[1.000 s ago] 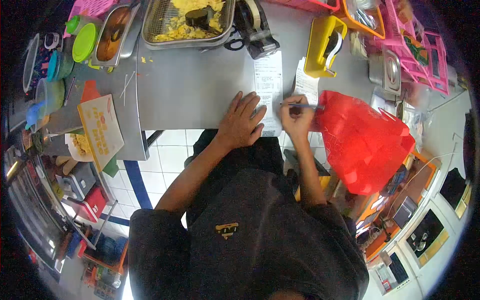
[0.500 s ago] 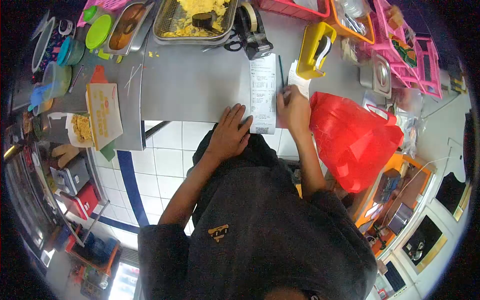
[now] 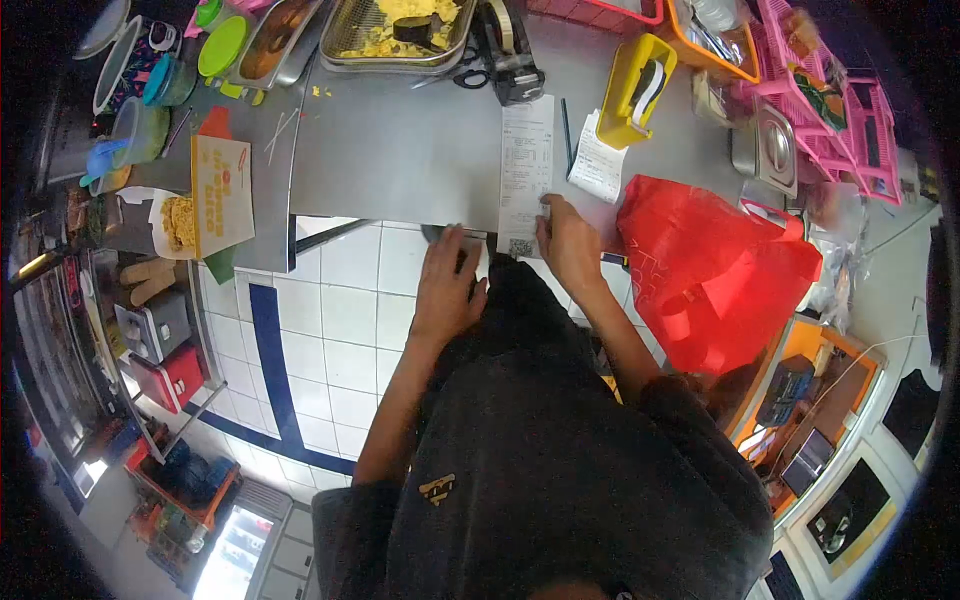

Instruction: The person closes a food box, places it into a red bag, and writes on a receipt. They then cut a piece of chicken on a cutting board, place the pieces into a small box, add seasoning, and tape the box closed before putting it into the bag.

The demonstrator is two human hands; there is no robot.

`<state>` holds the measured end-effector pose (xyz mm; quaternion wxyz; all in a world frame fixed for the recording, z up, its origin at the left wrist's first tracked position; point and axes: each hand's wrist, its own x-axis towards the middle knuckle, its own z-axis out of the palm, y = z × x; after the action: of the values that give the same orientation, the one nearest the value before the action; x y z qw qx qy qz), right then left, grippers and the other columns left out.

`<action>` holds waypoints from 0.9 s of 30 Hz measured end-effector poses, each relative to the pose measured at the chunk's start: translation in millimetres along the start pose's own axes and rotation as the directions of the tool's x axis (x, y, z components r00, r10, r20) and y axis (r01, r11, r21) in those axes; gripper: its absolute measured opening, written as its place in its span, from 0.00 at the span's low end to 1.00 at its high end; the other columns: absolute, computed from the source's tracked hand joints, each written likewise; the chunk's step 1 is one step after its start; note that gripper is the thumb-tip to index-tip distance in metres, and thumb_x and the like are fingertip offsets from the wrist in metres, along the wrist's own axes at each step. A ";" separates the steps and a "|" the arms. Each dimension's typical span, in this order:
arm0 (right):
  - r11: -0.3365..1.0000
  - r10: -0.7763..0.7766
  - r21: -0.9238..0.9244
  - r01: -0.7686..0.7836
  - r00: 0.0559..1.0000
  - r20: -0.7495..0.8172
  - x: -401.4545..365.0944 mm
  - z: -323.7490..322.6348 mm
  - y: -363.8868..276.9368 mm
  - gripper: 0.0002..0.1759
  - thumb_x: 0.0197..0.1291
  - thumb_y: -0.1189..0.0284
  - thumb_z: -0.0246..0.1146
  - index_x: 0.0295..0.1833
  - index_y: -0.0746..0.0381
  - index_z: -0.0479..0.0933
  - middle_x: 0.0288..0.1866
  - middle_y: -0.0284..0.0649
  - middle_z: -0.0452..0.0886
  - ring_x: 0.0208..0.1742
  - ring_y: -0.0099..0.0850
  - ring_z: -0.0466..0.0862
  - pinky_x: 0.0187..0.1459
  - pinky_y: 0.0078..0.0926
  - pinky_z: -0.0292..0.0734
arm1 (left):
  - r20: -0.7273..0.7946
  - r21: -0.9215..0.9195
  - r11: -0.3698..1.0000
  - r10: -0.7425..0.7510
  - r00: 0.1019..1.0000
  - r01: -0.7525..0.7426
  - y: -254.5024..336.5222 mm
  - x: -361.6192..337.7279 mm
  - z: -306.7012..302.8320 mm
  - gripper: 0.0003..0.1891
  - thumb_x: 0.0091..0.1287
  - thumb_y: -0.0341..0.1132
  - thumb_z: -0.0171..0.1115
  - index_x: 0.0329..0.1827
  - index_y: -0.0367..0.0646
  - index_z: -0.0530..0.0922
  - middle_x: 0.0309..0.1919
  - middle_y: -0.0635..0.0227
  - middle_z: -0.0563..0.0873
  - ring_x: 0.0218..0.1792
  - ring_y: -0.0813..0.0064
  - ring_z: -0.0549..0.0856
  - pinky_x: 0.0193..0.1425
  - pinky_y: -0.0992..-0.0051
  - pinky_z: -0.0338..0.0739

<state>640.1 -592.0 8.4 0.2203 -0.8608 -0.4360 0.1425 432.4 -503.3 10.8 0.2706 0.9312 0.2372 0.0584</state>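
Note:
A long printed receipt lies on the steel table, its lower end with a square code at the front edge. My right hand is at the receipt's lower right side, thumb and forefinger a little apart at its margin; whether they press on the paper is hard to tell. My left hand is just off the table edge, left of the receipt, with fingers spread and nothing in it. Right of the long receipt lie a thin dark pen and a shorter receipt, which is partly under a yellow tape dispenser.
A red bag bulges at the right edge. At the back stand a black tape dispenser, a tray of yellow food and an orange basket. A lidded steel container sits right; an open food box is left.
My left hand has slid off the tabletop toward my body. My right hand has drawn back from beside the pen and shorter receipt to the long receipt's lower edge. The view has shifted slightly.

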 end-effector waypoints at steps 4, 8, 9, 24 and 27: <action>0.998 0.036 -0.051 -0.032 0.997 0.071 -7.6 0.6 -6.2 0.21 0.61 0.73 0.63 0.60 0.61 0.71 0.41 0.53 0.84 0.38 0.52 0.86 0.39 0.49 0.80 | -0.161 -0.080 0.981 -0.190 0.968 0.179 -21.9 -47.9 13.8 0.25 0.62 0.32 0.64 0.63 0.34 0.74 0.67 0.41 0.70 0.67 0.42 0.72 0.71 0.53 0.68; 0.994 0.057 -0.093 -0.050 0.995 0.079 -12.5 1.5 -12.7 0.24 0.60 0.72 0.64 0.62 0.61 0.70 0.41 0.54 0.84 0.38 0.53 0.85 0.39 0.51 0.80 | -0.117 -0.279 0.822 -0.543 0.832 0.497 -117.3 -137.4 79.7 0.24 0.63 0.33 0.64 0.62 0.34 0.75 0.62 0.42 0.75 0.63 0.43 0.74 0.66 0.56 0.72; 0.993 0.061 -0.103 -0.053 0.996 0.070 -14.4 1.3 -15.9 0.24 0.60 0.72 0.64 0.62 0.61 0.70 0.41 0.54 0.84 0.38 0.53 0.85 0.39 0.51 0.80 | -0.025 -0.299 0.707 -0.677 0.736 0.641 -150.1 -173.8 107.8 0.22 0.64 0.36 0.64 0.60 0.35 0.77 0.55 0.43 0.80 0.58 0.44 0.78 0.63 0.55 0.73; 0.981 0.168 -0.100 -0.165 0.985 0.023 -23.3 7.7 -31.3 0.29 0.59 0.72 0.64 0.66 0.61 0.67 0.38 0.57 0.84 0.36 0.55 0.85 0.36 0.52 0.79 | 0.506 -0.706 -0.157 -0.794 0.336 0.691 -240.2 -336.3 119.7 0.08 0.69 0.33 0.58 0.48 0.44 0.79 0.31 0.66 0.85 0.24 0.75 0.85 0.20 0.79 0.72; 0.991 0.120 -0.049 -0.123 0.991 -0.060 -23.1 11.2 -24.4 0.30 0.58 0.72 0.64 0.67 0.61 0.65 0.38 0.57 0.84 0.37 0.56 0.85 0.37 0.52 0.79 | 0.456 -0.654 -0.023 -0.810 0.369 0.756 -222.7 -280.7 113.5 0.13 0.70 0.38 0.57 0.52 0.41 0.80 0.34 0.61 0.86 0.31 0.73 0.87 0.29 0.74 0.78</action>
<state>605.1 -595.2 12.3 0.2007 -0.8951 -0.3799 0.1194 120.7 -525.2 -198.2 0.6279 0.3952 0.6701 0.0226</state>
